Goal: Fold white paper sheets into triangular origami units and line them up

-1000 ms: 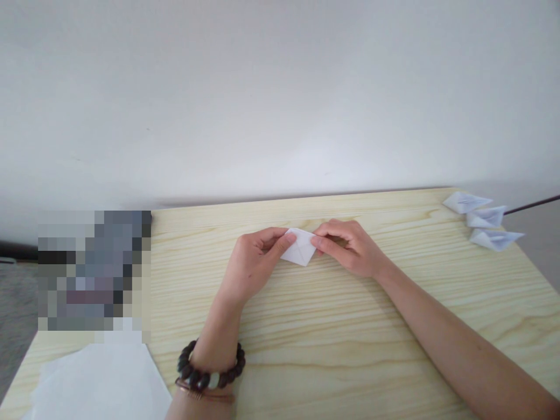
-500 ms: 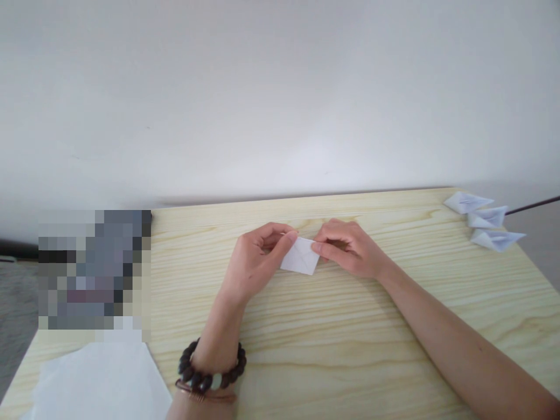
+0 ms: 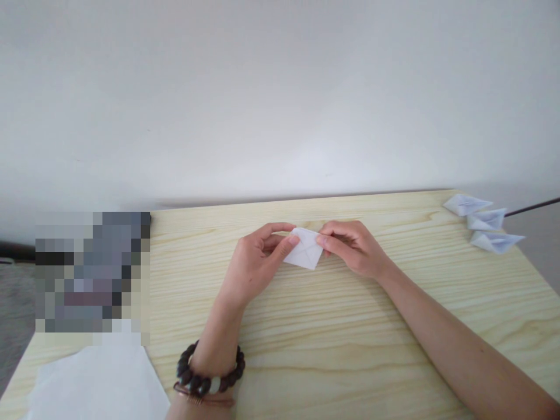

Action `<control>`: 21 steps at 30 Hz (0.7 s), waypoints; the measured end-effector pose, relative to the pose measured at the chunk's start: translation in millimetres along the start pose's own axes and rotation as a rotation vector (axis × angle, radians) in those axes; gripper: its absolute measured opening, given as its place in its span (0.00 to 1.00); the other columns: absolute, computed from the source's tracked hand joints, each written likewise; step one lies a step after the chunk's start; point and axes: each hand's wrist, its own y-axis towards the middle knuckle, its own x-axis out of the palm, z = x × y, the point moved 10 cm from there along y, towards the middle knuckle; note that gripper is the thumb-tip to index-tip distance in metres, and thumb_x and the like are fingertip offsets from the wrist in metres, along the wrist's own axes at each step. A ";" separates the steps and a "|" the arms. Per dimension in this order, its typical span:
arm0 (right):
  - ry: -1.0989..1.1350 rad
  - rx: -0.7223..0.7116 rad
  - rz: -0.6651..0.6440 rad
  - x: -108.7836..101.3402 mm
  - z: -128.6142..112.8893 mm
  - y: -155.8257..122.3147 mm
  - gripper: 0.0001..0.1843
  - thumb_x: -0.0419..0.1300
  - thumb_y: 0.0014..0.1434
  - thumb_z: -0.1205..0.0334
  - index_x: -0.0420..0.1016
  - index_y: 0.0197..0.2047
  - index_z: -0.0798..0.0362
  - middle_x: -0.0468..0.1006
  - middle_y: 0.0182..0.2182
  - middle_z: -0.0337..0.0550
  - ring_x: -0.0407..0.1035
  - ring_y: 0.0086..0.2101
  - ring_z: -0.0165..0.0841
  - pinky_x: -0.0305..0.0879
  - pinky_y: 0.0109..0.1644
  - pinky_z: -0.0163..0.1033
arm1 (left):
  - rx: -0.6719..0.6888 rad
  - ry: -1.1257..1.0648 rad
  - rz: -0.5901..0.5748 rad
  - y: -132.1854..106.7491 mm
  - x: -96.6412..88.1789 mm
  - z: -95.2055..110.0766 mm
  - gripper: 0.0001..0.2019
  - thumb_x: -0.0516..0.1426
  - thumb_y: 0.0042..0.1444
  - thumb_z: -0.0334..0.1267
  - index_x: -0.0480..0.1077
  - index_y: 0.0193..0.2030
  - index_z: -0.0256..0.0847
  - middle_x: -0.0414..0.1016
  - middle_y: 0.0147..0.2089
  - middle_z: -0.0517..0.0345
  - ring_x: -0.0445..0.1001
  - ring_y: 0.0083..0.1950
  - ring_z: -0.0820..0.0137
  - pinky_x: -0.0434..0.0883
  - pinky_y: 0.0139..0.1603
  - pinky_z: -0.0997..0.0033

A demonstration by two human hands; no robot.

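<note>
A small folded piece of white paper [image 3: 305, 251] with crossing creases is held between my two hands, over the middle of the wooden table. My left hand [image 3: 262, 259] pinches its left side, thumb on the near face and fingers behind. At the right corner, my right hand [image 3: 352, 248] grips the paper between thumb and fingers. The fingertips behind the paper are partly hidden. A dark beaded bracelet [image 3: 210, 373] and a thin cord circle my left wrist.
Three folded paper boats [image 3: 496, 241] sit at the table's far right edge. Loose white sheets [image 3: 96, 385] lie at the near left, below a blurred-out dark object [image 3: 100, 262]. The pale wooden table [image 3: 350, 361] meets a white wall [image 3: 280, 105] at the back.
The folded paper has been raised slightly and tilted, so more of its upper edge shows. My right hand has shifted a little to the right with its corner.
</note>
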 end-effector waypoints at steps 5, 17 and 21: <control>0.017 0.049 0.056 -4.2 6.1 -1.1 0.16 0.55 0.63 0.56 0.68 0.26 0.54 0.69 0.22 0.37 0.62 0.24 0.27 0.56 0.27 0.33 | 0.054 0.064 -0.079 -0.8 4.2 7.8 0.14 0.58 0.59 0.45 0.77 0.43 0.38 0.81 0.37 0.57 0.77 0.38 0.70 0.71 0.37 0.78; -0.010 0.070 0.038 -2.9 5.6 0.5 0.18 0.54 0.64 0.54 0.70 0.25 0.54 0.70 0.21 0.38 0.62 0.23 0.26 0.56 0.26 0.33 | 0.060 0.042 -0.033 -1.5 2.1 10.3 0.13 0.58 0.58 0.45 0.76 0.42 0.37 0.81 0.37 0.56 0.77 0.37 0.71 0.70 0.36 0.77; -0.124 0.011 -0.001 2.5 -2.2 0.7 0.18 0.54 0.63 0.57 0.70 0.24 0.55 0.69 0.19 0.36 0.57 0.19 0.24 0.52 0.23 0.32 | 0.053 -0.019 0.009 1.4 -0.9 5.1 0.13 0.62 0.55 0.44 0.72 0.43 0.39 0.80 0.37 0.57 0.75 0.35 0.72 0.69 0.34 0.77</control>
